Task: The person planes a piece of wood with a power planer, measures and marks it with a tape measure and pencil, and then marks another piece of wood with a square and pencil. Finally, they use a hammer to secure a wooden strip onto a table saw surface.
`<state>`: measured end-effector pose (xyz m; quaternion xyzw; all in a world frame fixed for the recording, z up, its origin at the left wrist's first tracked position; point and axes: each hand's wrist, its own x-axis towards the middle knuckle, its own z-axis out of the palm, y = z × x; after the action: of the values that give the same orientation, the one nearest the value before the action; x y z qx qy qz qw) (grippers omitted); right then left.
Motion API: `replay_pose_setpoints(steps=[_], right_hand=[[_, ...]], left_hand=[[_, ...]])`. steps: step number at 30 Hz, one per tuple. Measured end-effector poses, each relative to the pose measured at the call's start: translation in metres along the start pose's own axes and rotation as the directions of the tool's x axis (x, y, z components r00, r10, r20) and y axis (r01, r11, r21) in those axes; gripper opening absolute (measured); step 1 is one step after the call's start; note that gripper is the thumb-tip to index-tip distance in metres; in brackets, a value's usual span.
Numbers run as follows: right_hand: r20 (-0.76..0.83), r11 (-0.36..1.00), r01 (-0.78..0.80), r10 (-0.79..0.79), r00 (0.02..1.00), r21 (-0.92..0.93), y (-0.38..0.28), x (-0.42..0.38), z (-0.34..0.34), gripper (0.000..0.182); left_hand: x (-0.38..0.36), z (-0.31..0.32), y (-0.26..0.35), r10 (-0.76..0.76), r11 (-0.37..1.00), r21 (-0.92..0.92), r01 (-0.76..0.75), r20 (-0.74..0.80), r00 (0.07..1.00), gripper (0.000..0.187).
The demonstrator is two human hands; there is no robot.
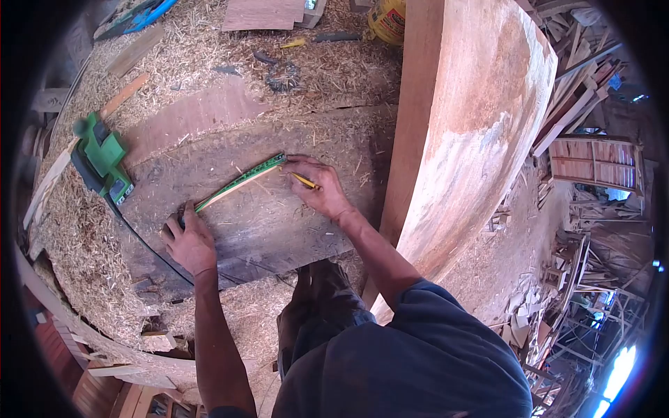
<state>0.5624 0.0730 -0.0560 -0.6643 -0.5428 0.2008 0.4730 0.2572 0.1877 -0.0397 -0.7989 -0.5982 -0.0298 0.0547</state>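
A green measuring tape (240, 180) stretches between my two hands, along a thin pale wood strip (245, 182) on the worn board (254, 240). My left hand (189, 242) is closed at the tape's lower left end, around a dark part that looks like its case, mostly hidden by the fingers. At the upper right end, my right hand (317, 187) has its fingers at the tape's tip and the strip's end. A yellow pencil (305, 181) is held in this same hand, pointing up and left.
A green power planer (103, 157) lies at the left, its cord running toward me. To the right rises a large wooden slab (474, 132). Shavings (188, 52) cover the surroundings, with a plywood piece (261, 14) and a yellow container (387, 21) at the back.
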Motion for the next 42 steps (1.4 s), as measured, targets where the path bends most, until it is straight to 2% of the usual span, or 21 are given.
replay_pose_setpoints(steps=[15,18,24,27,42], right_hand=[[0.004,0.998,-0.062,0.062,0.998,-0.013,-0.009,0.003,-0.003,0.029],[0.000,0.999,-0.001,0.001,1.000,-0.047,-0.006,0.003,-0.002,0.029],[0.008,0.998,-0.048,0.048,0.999,-0.029,-0.009,0.003,-0.002,0.029],[-0.048,1.000,-0.023,0.023,0.999,-0.020,-0.021,0.000,-0.002,0.031],[-0.008,0.999,0.011,-0.011,1.000,-0.043,-0.003,-0.011,0.016,0.037]], left_hand=[[0.001,-0.004,-0.001,0.018,0.999,-0.038,-0.018,-0.002,1.000,0.049],[0.001,-0.001,-0.001,0.011,1.000,-0.010,-0.011,0.001,1.000,0.049],[0.001,-0.003,0.000,0.006,1.000,-0.017,-0.005,0.021,1.000,0.049],[0.001,0.002,-0.003,0.017,1.000,-0.025,-0.017,-0.009,1.000,0.049],[0.000,0.003,-0.003,0.018,1.000,-0.005,-0.018,-0.019,1.000,0.049]])
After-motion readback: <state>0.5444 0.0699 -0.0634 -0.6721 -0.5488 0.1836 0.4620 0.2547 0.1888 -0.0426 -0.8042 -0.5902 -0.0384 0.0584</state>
